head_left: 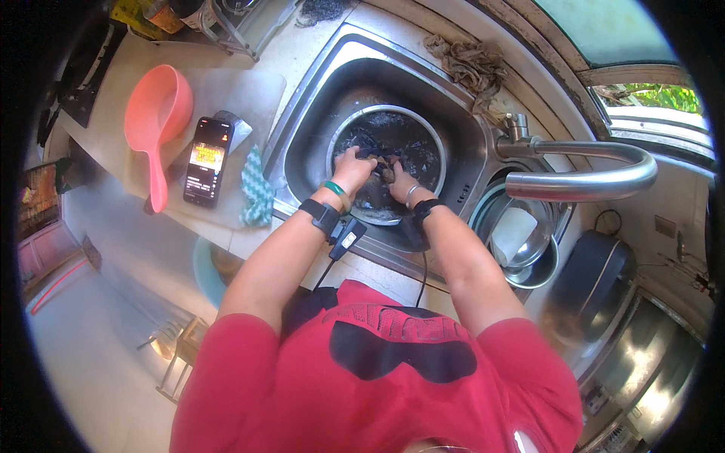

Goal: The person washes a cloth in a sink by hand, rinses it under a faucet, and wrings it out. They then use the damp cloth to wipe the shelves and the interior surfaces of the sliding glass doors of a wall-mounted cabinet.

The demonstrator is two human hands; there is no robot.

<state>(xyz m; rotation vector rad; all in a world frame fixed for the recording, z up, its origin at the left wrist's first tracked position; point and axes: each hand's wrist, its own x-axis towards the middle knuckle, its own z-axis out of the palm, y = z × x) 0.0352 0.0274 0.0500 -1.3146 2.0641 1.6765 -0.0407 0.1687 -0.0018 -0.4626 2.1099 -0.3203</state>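
A round metal basin [444,155] stands in the sink [310,128], holding dark water with blackish pieces in it. Both my hands are inside the basin, close together near its middle. My left hand [350,172] has its fingers curled on a dark, brownish piece [385,167] at the water's surface. On the other side of that piece, my right hand [402,183] pinches with its fingers pointing down. What exactly the piece is I cannot make out, since fingers and dark water partly hide it.
The curved metal faucet [581,185] reaches over stacked bowls [532,272] at the right. On the left counter lie a pink dipper [158,113], a lit phone [205,162] and a blue-white cloth [257,189]. A brown rag [468,64] lies behind the sink.
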